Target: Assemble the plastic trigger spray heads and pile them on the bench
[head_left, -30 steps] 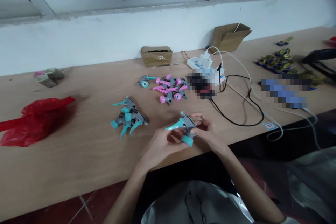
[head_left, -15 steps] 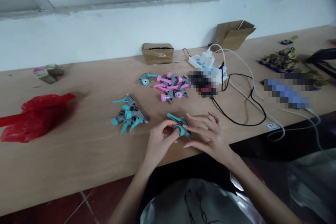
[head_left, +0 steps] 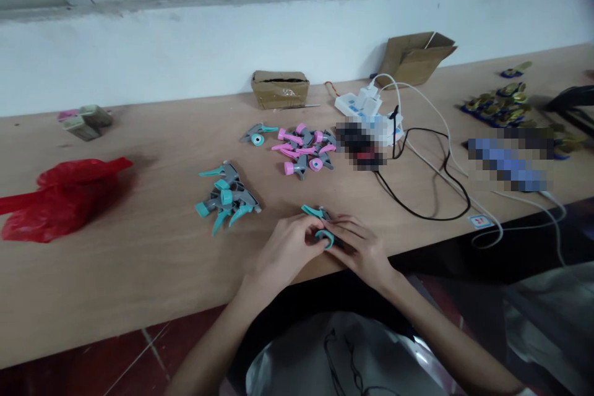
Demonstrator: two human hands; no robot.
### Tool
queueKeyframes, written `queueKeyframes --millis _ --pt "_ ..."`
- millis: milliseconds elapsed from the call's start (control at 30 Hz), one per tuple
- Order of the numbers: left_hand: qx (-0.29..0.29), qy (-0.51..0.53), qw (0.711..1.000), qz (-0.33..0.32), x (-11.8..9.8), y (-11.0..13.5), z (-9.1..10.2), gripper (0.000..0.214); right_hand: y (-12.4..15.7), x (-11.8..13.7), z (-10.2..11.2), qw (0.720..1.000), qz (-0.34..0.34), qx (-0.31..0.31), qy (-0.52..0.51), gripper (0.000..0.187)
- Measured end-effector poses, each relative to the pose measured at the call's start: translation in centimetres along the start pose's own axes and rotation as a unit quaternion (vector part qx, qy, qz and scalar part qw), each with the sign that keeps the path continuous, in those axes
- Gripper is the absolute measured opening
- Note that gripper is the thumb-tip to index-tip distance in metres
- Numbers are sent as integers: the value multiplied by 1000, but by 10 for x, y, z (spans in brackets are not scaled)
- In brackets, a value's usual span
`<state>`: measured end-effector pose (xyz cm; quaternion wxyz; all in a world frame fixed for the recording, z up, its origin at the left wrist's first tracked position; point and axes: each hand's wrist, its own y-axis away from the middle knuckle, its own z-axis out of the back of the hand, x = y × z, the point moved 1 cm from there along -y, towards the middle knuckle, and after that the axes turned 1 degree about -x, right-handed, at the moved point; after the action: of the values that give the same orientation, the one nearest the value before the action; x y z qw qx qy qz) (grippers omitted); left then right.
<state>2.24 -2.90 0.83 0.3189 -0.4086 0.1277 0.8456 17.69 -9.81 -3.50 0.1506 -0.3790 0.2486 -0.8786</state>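
Observation:
Near the table's front edge, both my hands are closed around one grey and turquoise trigger spray head (head_left: 325, 239). My left hand (head_left: 293, 244) pinches it at the turquoise collar, with the thumb against the ring. From the other side, the fingers of my right hand (head_left: 366, 249) wrap its grey body and hide much of it. The turquoise trigger points up and to the left. To the left lies a pile of turquoise and grey spray heads (head_left: 227, 197). Farther back is a heap of pink and grey spray heads (head_left: 304, 150), with a single turquoise one (head_left: 258, 135) beside it.
A red plastic bag (head_left: 69, 198) lies at the left, below small block-like pieces (head_left: 86, 122). Cardboard boxes (head_left: 280, 90) stand by the wall. A white power strip (head_left: 366, 112) trails cables (head_left: 431, 218) across the right side. Gold and blue parts (head_left: 499, 108) sit far right.
My right hand's spread fingers have closed in around the spray head. The spray head and my left hand have shifted slightly right, and the collar has turned.

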Motion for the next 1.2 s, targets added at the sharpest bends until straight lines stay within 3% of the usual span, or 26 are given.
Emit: queueKeyframes --millis 267,467,667,967,1200 --pt "-7 -33 999 36 -10 -1 -7 11 3 -2 -6 999 -25 -16 -28 42" --pt "-37 -106 992 59 -18 4 -14 12 1 -6 -5 1000 24 -10 10 40" --pt "-66 -135 988 47 -20 11 -20 19 -4 1 -5 998 16 -13 56 32" --pt "-52 -68 994 74 -14 9 -1 12 -18 21 -11 994 -25 -14 107 22" --pt "-37 -147 984 91 -12 3 10 9 -31 25 -16 987 11 29 158 16"
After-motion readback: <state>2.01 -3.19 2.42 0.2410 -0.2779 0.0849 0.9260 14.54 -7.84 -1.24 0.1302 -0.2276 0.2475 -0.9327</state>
